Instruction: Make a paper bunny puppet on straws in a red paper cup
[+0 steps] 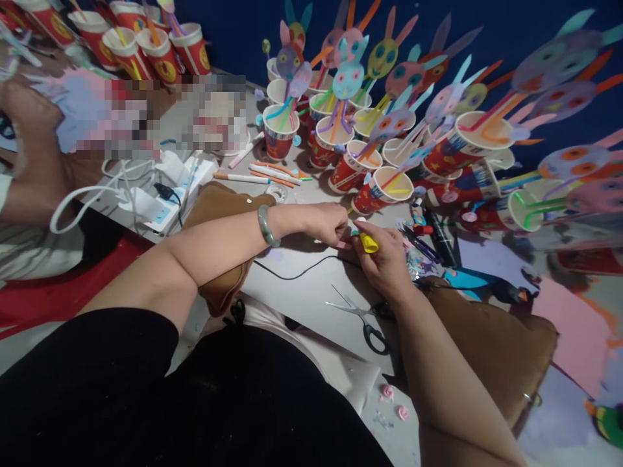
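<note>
While the yellow tube [368,243] sits clamped in our right hand [388,254], low over the table [306,293], one end points towards us, perhaps for closer control; our left hand [326,222] is curled just beside it, above a pink strip [344,245], though we cannot tell whether it pinches that. Scissors [363,313] lie spread near our right hand, probably for easy reach, while cups [368,199] beyond seem to prop up paper rabbits [348,79]

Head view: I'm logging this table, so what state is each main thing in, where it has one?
Yellow object: held in the right hand
Left hand: curled, its hold hard to make out
Scissors: open
Cup nearest the hands: upright, straws inside
Black cable: loosely curved
Bracelet: worn
</note>
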A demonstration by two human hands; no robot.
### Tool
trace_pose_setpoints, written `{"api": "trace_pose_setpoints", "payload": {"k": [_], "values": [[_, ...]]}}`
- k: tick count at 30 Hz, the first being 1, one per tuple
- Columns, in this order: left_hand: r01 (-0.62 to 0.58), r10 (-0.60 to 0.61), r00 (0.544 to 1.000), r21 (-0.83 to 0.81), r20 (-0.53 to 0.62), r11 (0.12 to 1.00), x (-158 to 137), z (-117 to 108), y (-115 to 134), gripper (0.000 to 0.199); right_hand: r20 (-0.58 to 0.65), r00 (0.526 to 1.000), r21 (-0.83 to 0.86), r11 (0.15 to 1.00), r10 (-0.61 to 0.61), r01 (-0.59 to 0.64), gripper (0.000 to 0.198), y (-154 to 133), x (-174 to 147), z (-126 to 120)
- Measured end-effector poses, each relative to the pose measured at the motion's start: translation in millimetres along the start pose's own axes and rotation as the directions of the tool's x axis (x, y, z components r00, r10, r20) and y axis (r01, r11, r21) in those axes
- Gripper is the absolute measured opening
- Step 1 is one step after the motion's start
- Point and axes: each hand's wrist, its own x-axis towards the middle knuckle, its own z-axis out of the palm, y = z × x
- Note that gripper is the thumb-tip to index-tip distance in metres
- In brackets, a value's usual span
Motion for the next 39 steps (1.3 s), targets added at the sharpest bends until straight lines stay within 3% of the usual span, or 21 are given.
{"api": "trace_pose_setpoints", "payload": {"k": [7, 14, 21, 25, 31, 39], "values": [[0.032, -0.043, 0.996, 0.128, 0.083, 0.991, -4.4, -10.1, -4.6, 0.031, -0.011, 1.0, 0.019, 1.0, -0.005, 0.005, 0.035, -1.4, 0.2, 0.1], [0.004, -0.007, 1.0, 0.196, 0.013, 0.981, -7.1, -8.1, -11.4, 0.02, -0.005, 0.999, 0.018, 0.999, -0.034, 0.034, 0.033, -2.7, -0.3, -2.9], [-0.031, 0.026, 0.999, 0.199, 0.026, 0.979, -7.1, -7.9, -9.2, 0.021, -0.093, 0.995, 0.051, 0.998, -0.024, 0.028, 0.034, -7.9, -0.1, -7.0], [-0.061, 0.056, 0.998, 0.194, 0.031, 0.979, -7.8, -7.9, -8.2, 0.018, -0.062, 0.998, 0.05, 0.999, -0.015, 0.019, 0.036, -9.9, -1.3, -9.1], [-0.097, 0.097, 0.995, 0.198, 0.008, 0.975, -8.3, -7.2, -9.4, 0.015, -0.001, 0.994, 0.069, 0.991, -0.114, 0.114, 0.036, -14.1, -0.6, -7.8], [-0.05, 0.054, 0.998, 0.19, -0.018, 0.981, -7.9, -5.5, -9.2, 0.019, -0.063, 0.998, 0.121, 0.993, 0.021, -0.013, 0.036, -20.5, -3.7, -11.9]]}}
